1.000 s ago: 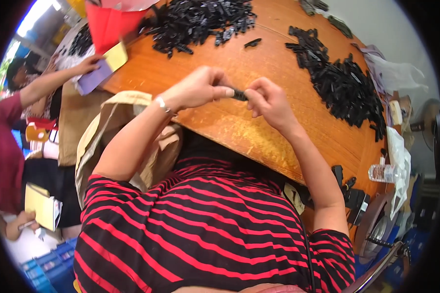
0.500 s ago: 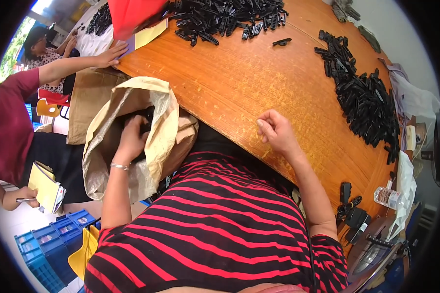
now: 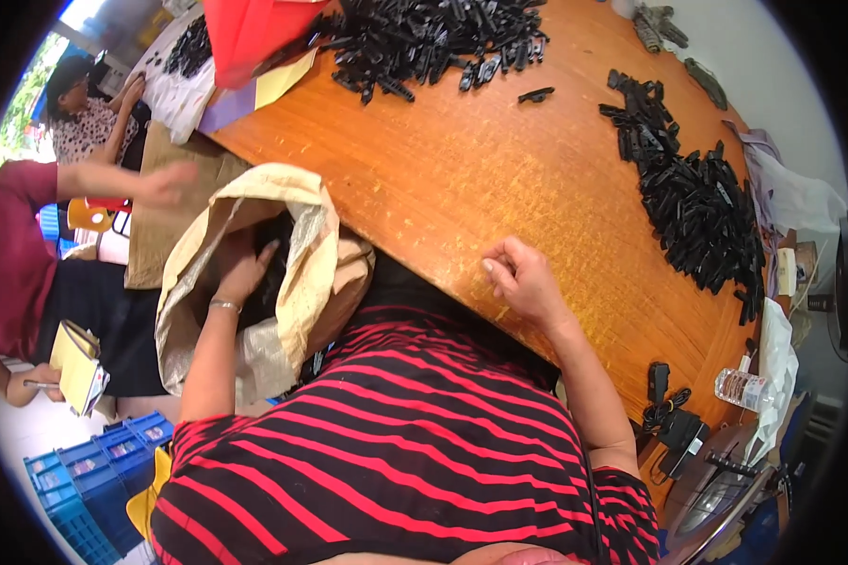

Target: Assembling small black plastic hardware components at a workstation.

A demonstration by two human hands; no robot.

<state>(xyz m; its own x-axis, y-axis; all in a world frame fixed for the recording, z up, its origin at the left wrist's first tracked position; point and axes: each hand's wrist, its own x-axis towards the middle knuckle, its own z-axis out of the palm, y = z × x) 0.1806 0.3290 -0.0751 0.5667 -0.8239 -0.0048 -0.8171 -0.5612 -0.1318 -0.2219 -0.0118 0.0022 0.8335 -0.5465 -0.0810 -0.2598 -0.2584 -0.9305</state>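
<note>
Sack (image 3: 311, 282) gaped beside table (image 3: 471, 169), prob. for easy reach; L hand (image 3: 243, 271) was inside, couldn't tell its grip. R hand (image 3: 526, 282) by table edge, loosely clenched, nothing visible w/in.

Left fingers (image 3: 269, 254) — partly hidden inside sack (image 3: 311, 282)

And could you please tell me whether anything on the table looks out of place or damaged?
One black part lies alone, apart from the far heap and right-side heap; the wooden tabletop looks scuffed and worn near the right hand.
</note>
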